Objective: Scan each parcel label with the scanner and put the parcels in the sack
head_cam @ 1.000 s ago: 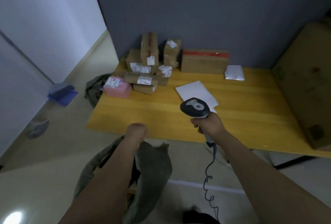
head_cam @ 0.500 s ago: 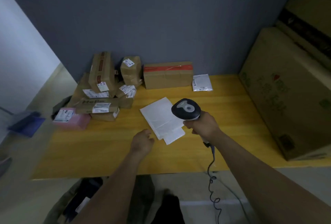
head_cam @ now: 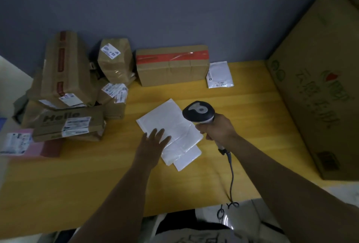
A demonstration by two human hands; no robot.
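A flat white mailer parcel (head_cam: 174, 126) lies in the middle of the yellow table (head_cam: 242, 107). My left hand (head_cam: 153, 141) rests on its near left edge with straight fingers. My right hand (head_cam: 218, 129) grips the handle of the black and grey scanner (head_cam: 199, 111), whose head hangs just over the mailer's right side. Its coiled cable (head_cam: 231, 174) drops off the table's front edge. A heap of brown cardboard parcels (head_cam: 71, 95) with white labels sits at the left. The sack is out of sight.
A long brown box with red tape (head_cam: 172, 66) and a small white pouch (head_cam: 219, 75) stand by the grey back wall. A pink parcel (head_cam: 25, 143) lies at the far left edge. A large cardboard carton (head_cam: 320, 87) fills the right side.
My left hand came up from the sack below the table and reached forward onto the white mailer. My view swung right and closer to the table. The scanner stayed in my right hand.
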